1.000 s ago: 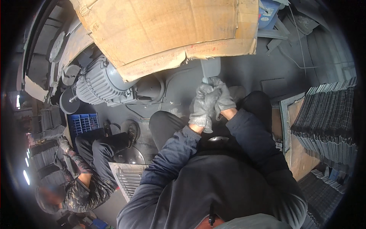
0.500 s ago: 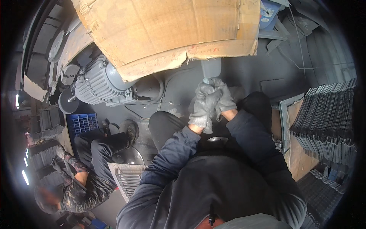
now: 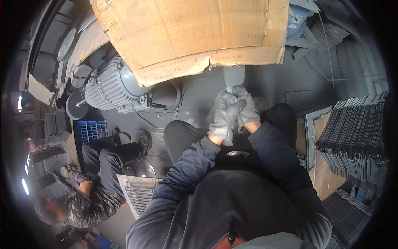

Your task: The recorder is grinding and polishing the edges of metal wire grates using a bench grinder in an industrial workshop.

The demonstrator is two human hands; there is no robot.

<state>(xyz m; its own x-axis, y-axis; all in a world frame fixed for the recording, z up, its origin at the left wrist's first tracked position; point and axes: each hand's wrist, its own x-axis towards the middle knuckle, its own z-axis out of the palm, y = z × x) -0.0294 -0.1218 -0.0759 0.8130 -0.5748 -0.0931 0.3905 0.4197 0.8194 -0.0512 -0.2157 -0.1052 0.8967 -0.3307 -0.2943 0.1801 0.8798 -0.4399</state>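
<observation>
My left hand and my right hand, both in worn light-grey work gloves, are pressed together in front of my knees. Their fingers are closed around something that the gloves hide. Directly beyond the fingertips, a grey block-like part comes out from beneath a large sheet of cardboard. Whether the gloves touch that part, I cannot tell. Below my wrists, a shiny rounded metal surface shows between my legs.
A grey electric motor stands at the left. At the right, stacked dark thin plates rise beside a wooden board. Left of me are a wire rack, a blue crate and a seated co-worker.
My hands stay closed together in nearly the same place. The whole view has shifted slightly. At the left, the co-worker's hands and head have moved a little.
</observation>
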